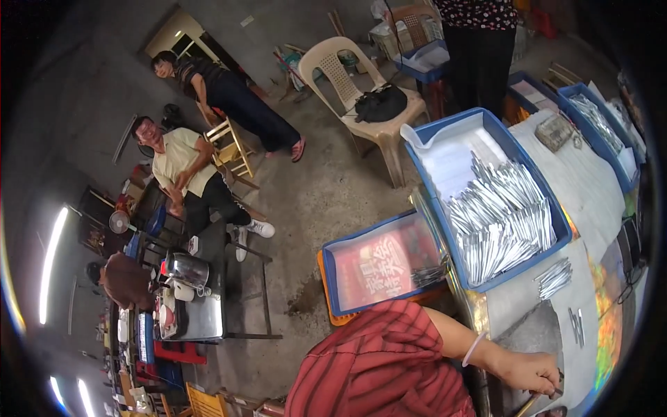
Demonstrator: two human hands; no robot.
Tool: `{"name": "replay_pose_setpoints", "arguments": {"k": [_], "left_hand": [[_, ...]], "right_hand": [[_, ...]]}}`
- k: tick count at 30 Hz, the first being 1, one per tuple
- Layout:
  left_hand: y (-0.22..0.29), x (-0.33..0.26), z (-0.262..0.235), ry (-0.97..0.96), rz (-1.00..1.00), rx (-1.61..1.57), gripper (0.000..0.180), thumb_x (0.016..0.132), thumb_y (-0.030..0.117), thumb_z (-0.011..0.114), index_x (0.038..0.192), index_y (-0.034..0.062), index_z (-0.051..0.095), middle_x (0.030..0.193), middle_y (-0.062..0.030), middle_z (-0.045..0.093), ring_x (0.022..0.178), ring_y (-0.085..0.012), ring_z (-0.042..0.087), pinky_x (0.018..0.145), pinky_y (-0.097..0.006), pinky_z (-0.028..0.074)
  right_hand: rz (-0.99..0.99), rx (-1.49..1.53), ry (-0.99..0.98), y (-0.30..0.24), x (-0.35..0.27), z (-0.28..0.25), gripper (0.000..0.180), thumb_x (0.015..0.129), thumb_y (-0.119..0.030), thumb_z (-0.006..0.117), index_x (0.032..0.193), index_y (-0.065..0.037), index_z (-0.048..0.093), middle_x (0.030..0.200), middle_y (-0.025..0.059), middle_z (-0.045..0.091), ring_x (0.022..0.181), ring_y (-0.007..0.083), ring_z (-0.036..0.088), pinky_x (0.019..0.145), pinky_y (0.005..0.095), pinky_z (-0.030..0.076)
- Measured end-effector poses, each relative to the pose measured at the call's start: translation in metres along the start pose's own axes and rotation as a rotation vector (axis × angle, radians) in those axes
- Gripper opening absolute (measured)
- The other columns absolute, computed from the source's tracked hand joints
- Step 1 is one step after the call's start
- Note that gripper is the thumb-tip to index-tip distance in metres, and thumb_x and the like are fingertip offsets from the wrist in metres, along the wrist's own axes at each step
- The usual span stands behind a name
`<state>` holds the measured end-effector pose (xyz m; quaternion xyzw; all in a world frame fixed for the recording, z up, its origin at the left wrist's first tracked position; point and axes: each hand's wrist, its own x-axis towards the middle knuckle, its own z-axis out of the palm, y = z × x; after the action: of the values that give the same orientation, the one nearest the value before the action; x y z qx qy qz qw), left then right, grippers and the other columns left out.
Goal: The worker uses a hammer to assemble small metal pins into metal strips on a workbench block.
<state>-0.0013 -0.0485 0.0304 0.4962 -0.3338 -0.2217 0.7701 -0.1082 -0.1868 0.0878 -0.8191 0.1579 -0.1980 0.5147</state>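
My left hand [531, 373] reaches in from the lower edge, with a red striped sleeve and a pale bracelet [474, 349] at the wrist. Its fingers are closed low over a dark grey slab [538, 332] on the workbench. What they pinch is mostly hidden; a thin brownish rod [526, 406] shows just below them. Beyond the hand lie a few slim silvery metal pieces [577, 327] and a small pile of similar pieces [554, 278]. A blue tray [474, 283] full of them stands farther off. My right hand cannot be made out.
A second blue tray [328, 278] with a red printed sheet sits lower, left of the bench. Behind are a beige plastic chair [340, 66] holding a black bag, a standing person [479, 62], a seated person [191, 167], another leaning person [222, 94], and a metal-topped table [208, 320].
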Motion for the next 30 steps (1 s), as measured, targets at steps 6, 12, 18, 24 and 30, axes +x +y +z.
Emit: {"name": "replay_pose_setpoints", "arguments": {"k": [6,12,18,24,30], "left_hand": [[-0.02,-0.004,0.007,-0.02,0.042,0.027,0.012,0.078,0.008,0.051,0.081,-0.0026,0.055,0.059,-0.0059,0.056,0.054,-0.0142,0.055,0.048,-0.027,0.043],[-0.019,-0.002,0.02,-0.019,-0.072,-0.1,0.012,0.078,0.01,0.053,0.085,0.0004,0.052,0.068,-0.0067,0.058,0.06,-0.0144,0.057,0.052,-0.029,0.045],[0.004,-0.007,-0.005,0.038,-0.502,-0.27,0.012,0.087,0.006,0.051,0.098,0.002,0.05,0.083,-0.0036,0.058,0.076,-0.0102,0.057,0.066,-0.024,0.048],[0.002,-0.003,0.006,0.02,-0.464,-0.162,0.011,0.088,0.002,0.049,0.099,-0.001,0.048,0.089,-0.0039,0.058,0.079,-0.0067,0.053,0.067,-0.02,0.043],[0.0,-0.008,0.014,-0.025,-0.454,-0.115,0.011,0.089,0.002,0.05,0.098,-0.0024,0.047,0.087,-0.0061,0.061,0.079,-0.0075,0.056,0.071,-0.019,0.044]], "right_hand": [[-0.058,0.008,-0.109,-0.02,-0.007,0.012,0.023,0.089,-0.02,0.048,0.09,0.001,0.056,0.077,0.0087,0.053,0.059,0.0171,0.048,0.05,0.0252,0.039],[0.068,0.23,-0.14,-0.004,-0.012,0.003,0.017,0.09,-0.017,0.047,0.091,-0.001,0.05,0.076,0.011,0.051,0.059,0.0172,0.047,0.047,0.0237,0.036],[0.267,0.395,-0.06,0.014,-0.006,0.019,0.009,0.082,-0.002,0.051,0.088,0.002,0.056,0.081,0.0079,0.057,0.063,0.0111,0.056,0.051,0.0208,0.045],[0.143,0.47,-0.095,0.021,0.001,0.016,0.01,0.081,0.0,0.058,0.09,0.004,0.056,0.081,0.0073,0.059,0.063,0.0112,0.059,0.053,0.0211,0.046],[-0.102,0.113,-0.047,0.023,0.001,0.005,0.012,0.077,-0.001,0.063,0.087,0.001,0.058,0.073,0.0098,0.056,0.057,0.0152,0.057,0.049,0.0245,0.042]]}}
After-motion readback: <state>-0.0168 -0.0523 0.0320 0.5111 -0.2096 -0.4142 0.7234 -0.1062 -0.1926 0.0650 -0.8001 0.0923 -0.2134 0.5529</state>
